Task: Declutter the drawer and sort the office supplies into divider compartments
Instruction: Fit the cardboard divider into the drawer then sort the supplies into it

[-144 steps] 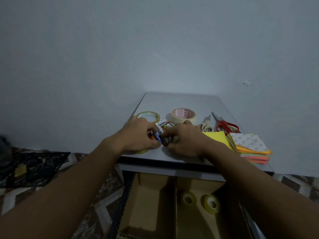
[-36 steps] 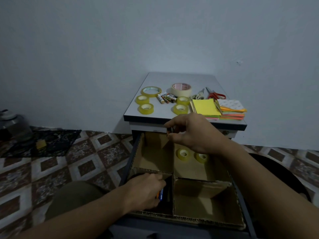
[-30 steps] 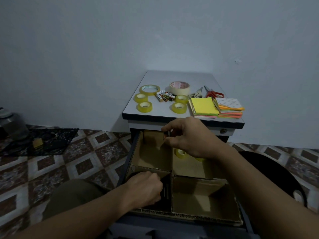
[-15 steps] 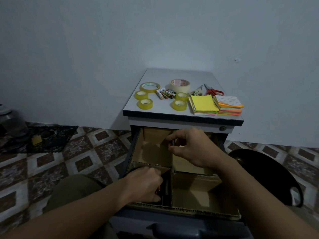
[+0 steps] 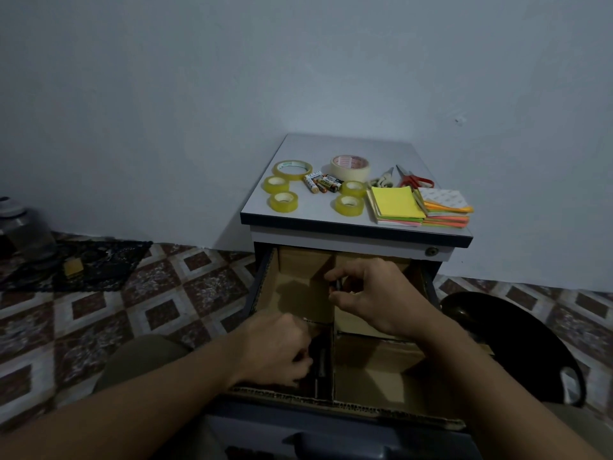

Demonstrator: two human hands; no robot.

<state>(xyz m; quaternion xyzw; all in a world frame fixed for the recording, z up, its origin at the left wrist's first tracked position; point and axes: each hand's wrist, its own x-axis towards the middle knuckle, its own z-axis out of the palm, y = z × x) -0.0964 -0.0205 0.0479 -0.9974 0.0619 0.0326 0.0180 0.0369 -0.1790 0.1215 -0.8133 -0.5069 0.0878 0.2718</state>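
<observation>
Fingers of the right hand are curled, forefinger and thumb pinching a small dark object; its kind cannot be made out. That pinch sits over the cross of the cardboard divider in the open drawer, between the two far compartments. Nearer the person and lower left of those fingers, the left hand is down in the near-left compartment with its fingers bent inward; whether they grip anything cannot be told. Just right of them, against the divider wall, lie dark slim items, unidentified in the poor light. The far-left compartment, left of the pinch, shows bare cardboard. The near-right compartment, below the right wrist, shows nothing that can be made out. The far-right compartment is largely hidden by the right hand. Beyond both hands, on the cabinet top, unsorted stock remains: six tape rolls, a cluster of batteries, scissors and a stack of notes. Assessment: sorting is at an early stage. One compartment appears to be receiving stock, and one object is in hand awaiting placement. Most supplies are not yet in the drawer. Tapes, batteries, scissors and notes each need a compartment.
</observation>
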